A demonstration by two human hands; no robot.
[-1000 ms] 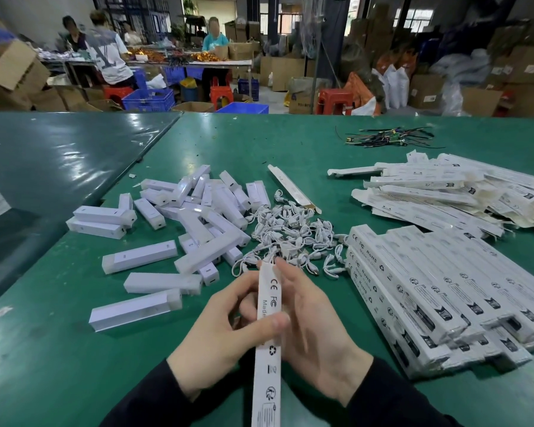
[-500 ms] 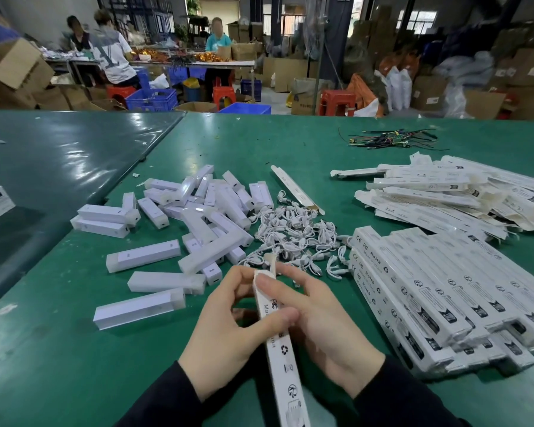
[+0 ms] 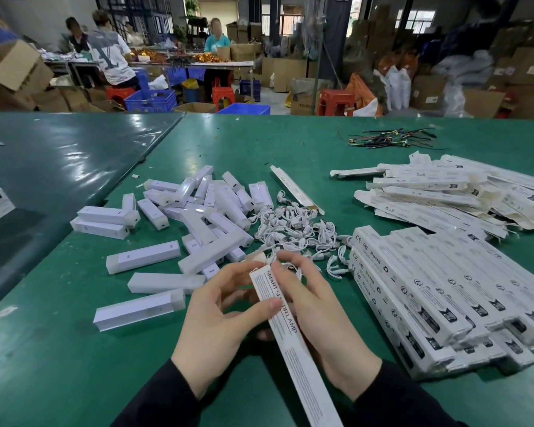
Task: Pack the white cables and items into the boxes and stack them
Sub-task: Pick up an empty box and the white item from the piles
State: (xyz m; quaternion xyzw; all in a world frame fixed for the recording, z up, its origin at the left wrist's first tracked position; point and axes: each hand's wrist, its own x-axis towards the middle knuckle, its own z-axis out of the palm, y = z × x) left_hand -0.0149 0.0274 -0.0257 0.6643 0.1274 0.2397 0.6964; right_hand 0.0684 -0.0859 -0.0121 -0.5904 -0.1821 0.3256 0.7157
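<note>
Box (image 3: 293, 343) rotated (text up), between both grips

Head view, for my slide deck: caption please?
Both hands hold a long white box beside stacked boxes on green table.

I'm looking at a packing workshop or small factory floor: a long green bench (image 3: 259, 143) heaped with white retail boxes (image 3: 429, 291), stacked cardboard cartons (image 3: 521, 66), blue plastic crates (image 3: 150, 100), and other workers (image 3: 110, 53) sorting goods behind.
</note>
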